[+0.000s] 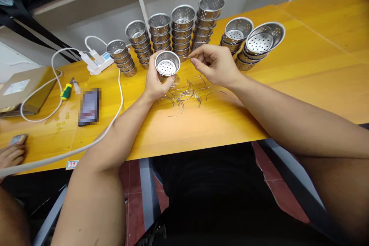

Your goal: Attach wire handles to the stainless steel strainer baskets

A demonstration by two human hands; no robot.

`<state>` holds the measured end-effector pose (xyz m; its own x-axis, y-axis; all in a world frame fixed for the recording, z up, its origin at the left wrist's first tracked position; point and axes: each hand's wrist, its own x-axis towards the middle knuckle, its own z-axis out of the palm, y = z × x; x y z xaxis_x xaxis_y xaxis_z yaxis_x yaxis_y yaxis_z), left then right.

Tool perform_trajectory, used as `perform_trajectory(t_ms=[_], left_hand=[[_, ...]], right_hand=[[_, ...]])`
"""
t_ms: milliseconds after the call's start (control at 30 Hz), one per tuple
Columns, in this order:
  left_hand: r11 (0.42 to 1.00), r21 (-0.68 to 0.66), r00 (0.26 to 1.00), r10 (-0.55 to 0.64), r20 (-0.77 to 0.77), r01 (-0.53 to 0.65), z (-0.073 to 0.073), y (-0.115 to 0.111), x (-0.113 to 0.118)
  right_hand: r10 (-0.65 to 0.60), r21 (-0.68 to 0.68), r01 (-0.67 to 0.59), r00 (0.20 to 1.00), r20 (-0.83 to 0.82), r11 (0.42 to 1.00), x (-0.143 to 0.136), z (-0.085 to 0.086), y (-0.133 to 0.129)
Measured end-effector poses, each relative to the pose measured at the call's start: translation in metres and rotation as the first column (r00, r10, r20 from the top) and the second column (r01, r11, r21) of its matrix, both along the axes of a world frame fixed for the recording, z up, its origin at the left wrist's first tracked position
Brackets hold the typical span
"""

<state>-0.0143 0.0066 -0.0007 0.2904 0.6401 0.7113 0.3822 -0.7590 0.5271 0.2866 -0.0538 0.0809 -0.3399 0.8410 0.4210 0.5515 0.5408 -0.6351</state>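
Note:
A perforated metal cup [167, 66] is gripped by my left hand [156, 80], tilted so that its holed bottom shows. Just right of the cup's rim, my right hand [215, 64] pinches a thin curved wire [187, 57] between thumb and fingertips. Whether the wire touches the cup I cannot tell. Under and in front of my hands lies a loose pile of curved wires [188, 95] on the yellow table [201, 127]. Behind my hands stand several stacks of the same perforated cups [182, 19].
More cup stacks [259, 42] lean at the right. On the left are a white power strip [99, 63] with cables, a green-yellow screwdriver [67, 91], a blurred-out phone [88, 107] and a cardboard box [25, 88]. Another person's hand [13, 156] rests at the left edge.

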Motion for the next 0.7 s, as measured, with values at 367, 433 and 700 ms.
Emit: perform_trajectory(t_ms=[367,433,700], left_hand=[[0.995,-0.097,1.0,0.029,0.001,-0.029,0.006,-0.013,0.012],[0.994,-0.105,1.0,0.021,0.01,-0.02,0.005,-0.014,0.012],[0.994,-0.108,1.0,-0.019,-0.017,0.017,0.006,-0.016,0.012]], right_hand=[[0.032,-0.006,-0.032,0.999,-0.016,0.999,0.0,-0.005,0.003],[0.034,-0.011,-0.035,0.999,-0.04,0.999,-0.001,-0.004,0.001],[0.025,-0.011,-0.026,0.997,-0.074,1.0,-0.002,-0.005,-0.002]])
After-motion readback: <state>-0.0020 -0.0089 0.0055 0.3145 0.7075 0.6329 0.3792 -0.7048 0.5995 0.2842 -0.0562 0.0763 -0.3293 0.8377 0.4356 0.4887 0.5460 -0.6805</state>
